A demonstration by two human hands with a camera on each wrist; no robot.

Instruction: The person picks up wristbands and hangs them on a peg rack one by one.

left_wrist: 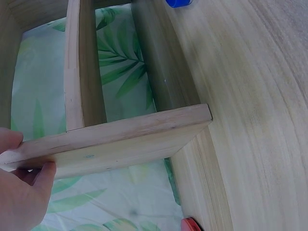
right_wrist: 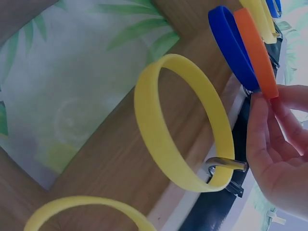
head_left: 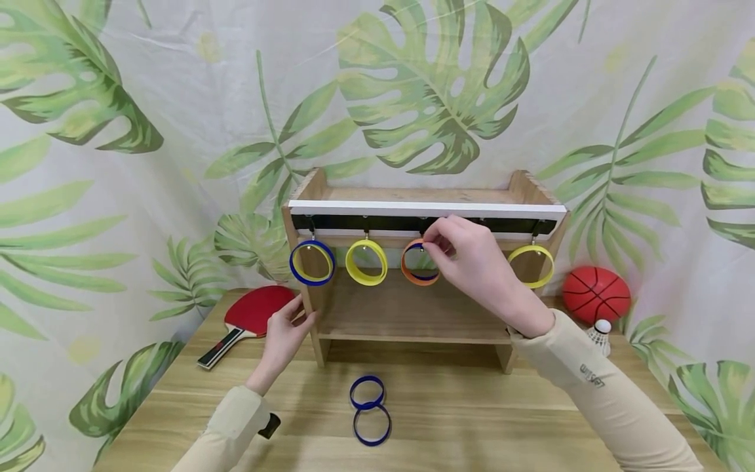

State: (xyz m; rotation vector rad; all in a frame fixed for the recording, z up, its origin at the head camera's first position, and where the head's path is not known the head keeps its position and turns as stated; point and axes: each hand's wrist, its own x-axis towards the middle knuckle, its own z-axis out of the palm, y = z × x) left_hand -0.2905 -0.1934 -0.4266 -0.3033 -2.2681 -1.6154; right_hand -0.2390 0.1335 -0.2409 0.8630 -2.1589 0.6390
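Note:
My right hand (head_left: 474,255) is raised at the front of a small wooden shelf (head_left: 413,321), by a row of hooks. Thumb and fingers pinch the edge of an orange wristband (right_wrist: 257,53), which is at a hook beside a blue wristband (right_wrist: 227,48). Yellow wristbands (right_wrist: 149,115) hang from neighbouring hooks; one hook behind my right hand is hidden in the head view. At the left, my left hand (head_left: 286,334) grips the edge of the shelf's side panel (left_wrist: 115,130), thumb on one face and fingers on the other.
Two overlapping blue wristbands (head_left: 373,444) lie on the wooden table (head_left: 472,419) before the shelf. A red table tennis paddle (head_left: 259,311) lies to the left. A red ball (head_left: 597,294) and a shuttlecock (head_left: 600,335) are at the right. A leaf-patterned curtain (head_left: 194,98) hangs behind.

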